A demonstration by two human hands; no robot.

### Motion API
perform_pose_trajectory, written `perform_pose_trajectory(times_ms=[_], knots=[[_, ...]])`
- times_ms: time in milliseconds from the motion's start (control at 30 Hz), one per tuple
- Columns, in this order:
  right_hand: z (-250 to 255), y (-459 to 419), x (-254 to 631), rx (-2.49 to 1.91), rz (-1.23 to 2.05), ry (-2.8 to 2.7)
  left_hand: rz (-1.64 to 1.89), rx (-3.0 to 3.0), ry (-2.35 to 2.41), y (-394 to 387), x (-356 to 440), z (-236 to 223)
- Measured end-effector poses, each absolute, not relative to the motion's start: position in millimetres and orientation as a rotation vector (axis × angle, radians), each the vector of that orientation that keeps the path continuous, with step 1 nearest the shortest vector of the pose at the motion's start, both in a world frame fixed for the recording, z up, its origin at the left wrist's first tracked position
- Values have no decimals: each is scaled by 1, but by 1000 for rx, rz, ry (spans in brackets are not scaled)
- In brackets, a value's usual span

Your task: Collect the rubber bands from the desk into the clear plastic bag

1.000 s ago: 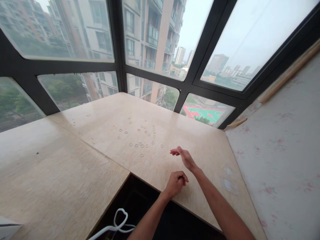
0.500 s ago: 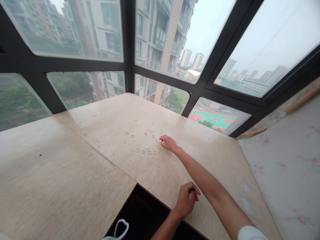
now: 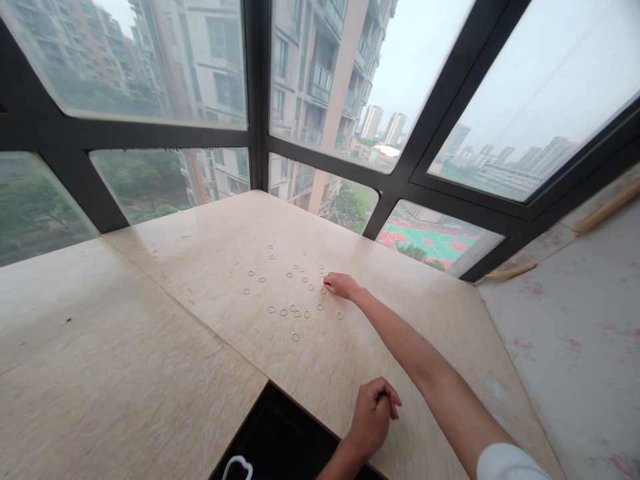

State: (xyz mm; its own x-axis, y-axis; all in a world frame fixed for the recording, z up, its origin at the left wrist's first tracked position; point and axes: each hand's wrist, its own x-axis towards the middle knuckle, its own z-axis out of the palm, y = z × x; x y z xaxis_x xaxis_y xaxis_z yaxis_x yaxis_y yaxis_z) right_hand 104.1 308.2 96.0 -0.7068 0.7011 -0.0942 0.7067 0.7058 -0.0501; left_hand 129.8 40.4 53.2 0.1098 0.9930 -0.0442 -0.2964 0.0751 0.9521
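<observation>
Several thin small rings, like rubber bands, lie scattered over the beige stone surface (image 3: 210,280). Most look pale or yellowish, among them a ring near the front (image 3: 295,337); two are reddish, one being this red ring (image 3: 289,275). My right hand (image 3: 340,285) reaches in from the right, fingers pinched together low over the surface. Right beside its fingertips is a thin ring (image 3: 323,291); whether they grip anything is too small to tell. Nearer to me, my left hand (image 3: 373,410) is curled closed above the surface edge, its palm hidden.
A dark opening (image 3: 285,427) cuts into the surface in front of me, with a white curved loop (image 3: 237,460) at its lower side. Dark window frames (image 3: 259,100) stand behind. On the right rises a flowered wall (image 3: 575,347). A small dark speck (image 3: 67,321) lies at left.
My right hand has shifted slightly right and its fingers have drawn closer together, uncovering a ring by the fingertips. My left hand stays curled. The view has tilted slightly.
</observation>
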Motion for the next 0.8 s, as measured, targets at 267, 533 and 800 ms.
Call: perform_pose_trajectory(times_ms=[267, 533, 800], knots=[[96, 300, 127, 1195, -254, 2836, 1219, 993, 935, 41, 128, 55], [82, 286, 180, 1494, -726, 2964, 1214, 980, 953, 41, 128, 57], [79, 238, 220, 1848, -1361, 2966, 1215, 1035, 982, 43, 128, 58]])
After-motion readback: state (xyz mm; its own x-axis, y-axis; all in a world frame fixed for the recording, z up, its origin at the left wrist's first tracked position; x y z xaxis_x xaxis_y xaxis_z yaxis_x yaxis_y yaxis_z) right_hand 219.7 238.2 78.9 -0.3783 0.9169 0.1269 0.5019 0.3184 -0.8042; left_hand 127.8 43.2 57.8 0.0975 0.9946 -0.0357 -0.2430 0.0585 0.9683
